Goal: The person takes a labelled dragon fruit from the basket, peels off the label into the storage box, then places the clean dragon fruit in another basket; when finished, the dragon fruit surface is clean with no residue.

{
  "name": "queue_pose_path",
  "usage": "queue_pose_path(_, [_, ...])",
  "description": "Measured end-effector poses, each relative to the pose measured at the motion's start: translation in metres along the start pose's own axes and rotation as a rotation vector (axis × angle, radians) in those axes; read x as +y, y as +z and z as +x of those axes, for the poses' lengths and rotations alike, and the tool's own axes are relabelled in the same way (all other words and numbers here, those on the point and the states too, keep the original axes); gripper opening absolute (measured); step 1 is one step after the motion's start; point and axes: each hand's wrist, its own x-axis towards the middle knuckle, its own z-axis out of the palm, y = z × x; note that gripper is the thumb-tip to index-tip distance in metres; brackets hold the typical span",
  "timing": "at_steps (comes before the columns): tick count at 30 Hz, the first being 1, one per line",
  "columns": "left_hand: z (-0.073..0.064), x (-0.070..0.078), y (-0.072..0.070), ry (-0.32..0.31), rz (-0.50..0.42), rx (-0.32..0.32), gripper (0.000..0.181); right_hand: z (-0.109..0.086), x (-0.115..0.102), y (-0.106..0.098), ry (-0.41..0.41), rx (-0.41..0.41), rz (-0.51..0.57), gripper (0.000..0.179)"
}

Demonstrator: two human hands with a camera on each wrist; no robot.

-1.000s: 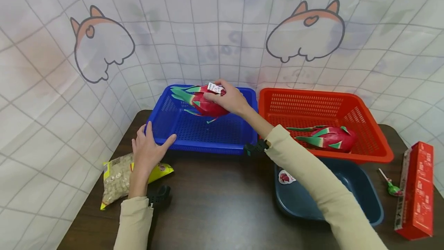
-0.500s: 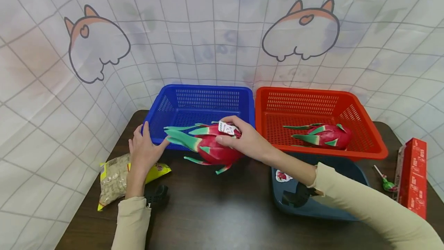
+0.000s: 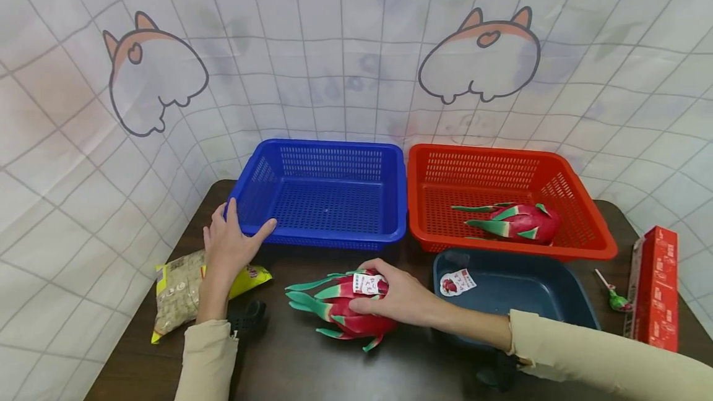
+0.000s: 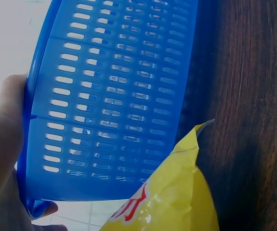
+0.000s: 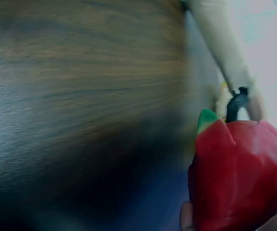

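My right hand [image 3: 403, 296] grips a red dragon fruit [image 3: 362, 327] with green leaf tips, low over the front middle of the dark table. A white sticker [image 3: 365, 284] shows on its top, and the leaf tips point left. In the right wrist view the fruit's red body [image 5: 237, 178] fills the lower right, with a fingertip at its edge. My left hand [image 3: 227, 249] holds the front left corner of a blue basket [image 3: 328, 237], which has nothing in it. The left wrist view shows that hand wrapped over the blue rim [image 4: 31, 96].
Right of the blue basket stands a red basket [image 3: 479, 150] with another dragon fruit [image 3: 529, 224] inside. A dark blue tray [image 3: 518, 293] with a loose sticker [image 3: 458, 282] sits before it. A lollipop [image 3: 617, 301] and red box [image 3: 660, 289] lie right; a yellow-edged bag [image 3: 181, 296] lies left.
My right hand has carried the dragon fruit out of the blue basket, toward me and down to the front of the table. My left hand stays at the basket's corner.
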Motion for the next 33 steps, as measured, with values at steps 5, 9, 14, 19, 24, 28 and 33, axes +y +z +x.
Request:
queue_pose_path(5, [0.000, -0.001, 0.001, 0.006, -0.004, 0.003, 0.110, 0.004, 0.012, 0.008, 0.017, -0.006, -0.049, 0.064])
queue_pose_path(9, [-0.001, -0.002, 0.001, 0.003, 0.000, 0.002, 0.110, 0.001, 0.019, 0.011, 0.029, -0.033, -0.040, 0.067])
queue_pose_path(14, [-0.004, 0.001, -0.003, 0.039, 0.051, 0.081, 0.109, -0.003, 0.022, 0.015, 0.012, -0.044, -0.068, 0.073])
queue_pose_path(19, [-0.018, 0.036, -0.016, 0.322, -0.019, 0.227, 0.100, -0.011, 0.020, 0.016, -0.042, -0.010, -0.137, 0.079])
queue_pose_path(24, [-0.059, 0.079, -0.010, 0.607, -0.283, -0.131, 0.104, -0.018, 0.021, 0.020, -0.067, 0.031, -0.102, 0.085])
queue_pose_path(28, [-0.085, 0.088, 0.012, 0.632, -0.364, -0.470, 0.107, -0.022, 0.020, 0.022, -0.113, 0.083, -0.089, 0.087])
queue_pose_path(33, [-0.095, 0.082, 0.037, 0.634, -0.409, -0.703, 0.106, -0.032, 0.023, 0.016, -0.105, 0.119, -0.089, 0.080])
